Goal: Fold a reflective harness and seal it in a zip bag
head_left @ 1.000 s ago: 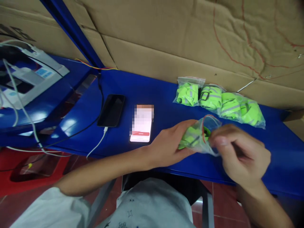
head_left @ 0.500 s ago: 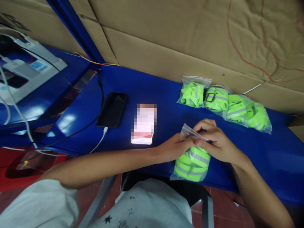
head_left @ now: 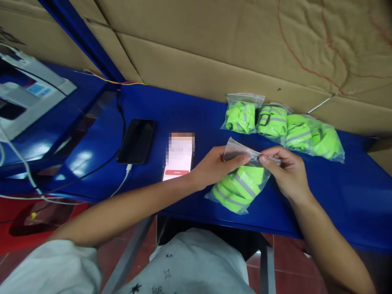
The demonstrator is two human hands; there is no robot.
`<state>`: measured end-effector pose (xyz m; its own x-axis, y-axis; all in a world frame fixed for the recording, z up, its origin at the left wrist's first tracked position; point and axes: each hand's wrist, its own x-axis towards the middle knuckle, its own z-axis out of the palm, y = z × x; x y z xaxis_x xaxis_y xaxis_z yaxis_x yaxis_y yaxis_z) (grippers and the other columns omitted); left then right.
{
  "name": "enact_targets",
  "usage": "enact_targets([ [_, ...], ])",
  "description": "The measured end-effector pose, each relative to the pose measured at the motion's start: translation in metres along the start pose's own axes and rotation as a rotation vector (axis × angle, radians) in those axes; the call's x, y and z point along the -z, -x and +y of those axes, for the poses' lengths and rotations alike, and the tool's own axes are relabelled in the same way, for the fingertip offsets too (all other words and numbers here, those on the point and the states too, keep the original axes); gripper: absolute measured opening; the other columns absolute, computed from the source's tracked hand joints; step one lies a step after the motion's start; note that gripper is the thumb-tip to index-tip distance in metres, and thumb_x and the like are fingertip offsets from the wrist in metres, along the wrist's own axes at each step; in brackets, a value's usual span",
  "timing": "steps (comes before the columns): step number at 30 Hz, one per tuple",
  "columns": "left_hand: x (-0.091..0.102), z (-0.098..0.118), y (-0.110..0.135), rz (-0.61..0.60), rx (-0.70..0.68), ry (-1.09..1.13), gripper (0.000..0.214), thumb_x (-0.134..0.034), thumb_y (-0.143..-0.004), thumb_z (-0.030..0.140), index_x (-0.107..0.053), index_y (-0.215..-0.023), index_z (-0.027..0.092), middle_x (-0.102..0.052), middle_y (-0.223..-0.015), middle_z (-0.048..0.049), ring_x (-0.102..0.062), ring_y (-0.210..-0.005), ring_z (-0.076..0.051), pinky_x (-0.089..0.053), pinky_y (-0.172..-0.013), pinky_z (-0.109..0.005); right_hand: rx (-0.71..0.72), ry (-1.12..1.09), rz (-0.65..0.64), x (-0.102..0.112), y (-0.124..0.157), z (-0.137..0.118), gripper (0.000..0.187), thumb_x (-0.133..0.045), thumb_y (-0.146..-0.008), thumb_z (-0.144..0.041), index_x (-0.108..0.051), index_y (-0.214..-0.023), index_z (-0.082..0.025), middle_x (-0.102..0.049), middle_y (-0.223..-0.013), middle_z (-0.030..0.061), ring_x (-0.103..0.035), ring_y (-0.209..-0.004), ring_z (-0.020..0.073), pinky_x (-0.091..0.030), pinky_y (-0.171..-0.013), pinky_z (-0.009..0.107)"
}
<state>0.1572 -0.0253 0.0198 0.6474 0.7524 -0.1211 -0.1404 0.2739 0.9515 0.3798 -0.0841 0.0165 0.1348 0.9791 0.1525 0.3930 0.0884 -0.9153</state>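
A clear zip bag [head_left: 240, 185] hangs between my hands, with a folded neon-green strap bearing grey reflective stripes inside it. My left hand [head_left: 216, 165] pinches the bag's top edge, thumb on the near side. At the other end of that edge, my right hand [head_left: 284, 167] grips the bag between thumb and fingers. Some of the fingers on both hands are hidden behind the plastic. Beyond my hands, several similar bags of neon-green straps [head_left: 272, 122] lie in a row along the cardboard.
A lit phone [head_left: 177, 161] lies left of the bag, partly behind my left forearm. Farther left, a dark phone [head_left: 136, 141] has a white cable [head_left: 124, 181] plugged in. A grey-white device [head_left: 39, 83] with cables stands on the blue table [head_left: 196, 108]. Cardboard [head_left: 196, 53] rises behind.
My hands have spread apart along the bag's top edge. The bag has tilted and shifted left in view. The whole scene has also slid slightly left.
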Motion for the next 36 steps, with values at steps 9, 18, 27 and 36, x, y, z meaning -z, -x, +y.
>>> enact_targets([
  [9, 0.015, 0.0, 0.0, 0.098, -0.039, 0.173, 0.049, -0.063, -0.097, 0.064, -0.081, -0.106, 0.02, -0.081, -0.116, -0.0076, -0.072, -0.121, -0.025, -0.053, -0.113, -0.039, -0.171, -0.224, 0.028, 0.007, -0.01, 0.008, 0.026, -0.084, -0.085, -0.047, -0.077, -0.085, -0.023, -0.071, -0.072, 0.0007, -0.064, -0.064, 0.0132, -0.054, -0.061, 0.026],
  [18, 0.01, 0.002, 0.003, 0.19, -0.081, 0.128, 0.052, -0.055, -0.102, 0.065, -0.072, -0.125, 0.022, -0.081, -0.118, -0.0068, -0.072, -0.123, -0.024, -0.055, -0.111, -0.037, -0.1, -0.22, 0.131, -0.007, -0.007, 0.011, 0.025, -0.082, -0.086, -0.047, -0.074, -0.089, -0.024, -0.069, -0.079, 0.0, -0.062, -0.067, 0.0135, -0.054, -0.062, 0.027],
  [27, 0.009, -0.003, 0.003, 0.224, -0.134, 0.008, 0.049, -0.048, -0.106, 0.061, -0.071, -0.129, 0.024, -0.079, -0.121, -0.0035, -0.073, -0.116, -0.018, -0.053, -0.108, -0.03, -0.048, -0.16, 0.146, -0.013, -0.002, 0.019, 0.018, -0.075, -0.092, -0.041, -0.07, -0.092, -0.024, -0.065, -0.079, -0.0013, -0.058, -0.069, 0.0131, -0.048, -0.064, 0.026],
  [36, 0.008, -0.005, 0.008, 0.139, -0.141, -0.041, 0.046, -0.06, -0.103, 0.055, -0.068, -0.135, 0.024, -0.077, -0.128, -0.0057, -0.071, -0.118, -0.018, -0.051, -0.11, -0.032, -0.005, -0.095, 0.173, -0.015, 0.002, 0.019, 0.023, -0.073, -0.092, -0.046, -0.069, -0.09, -0.024, -0.067, -0.084, 0.0008, -0.058, -0.073, 0.0144, -0.048, -0.064, 0.026],
])
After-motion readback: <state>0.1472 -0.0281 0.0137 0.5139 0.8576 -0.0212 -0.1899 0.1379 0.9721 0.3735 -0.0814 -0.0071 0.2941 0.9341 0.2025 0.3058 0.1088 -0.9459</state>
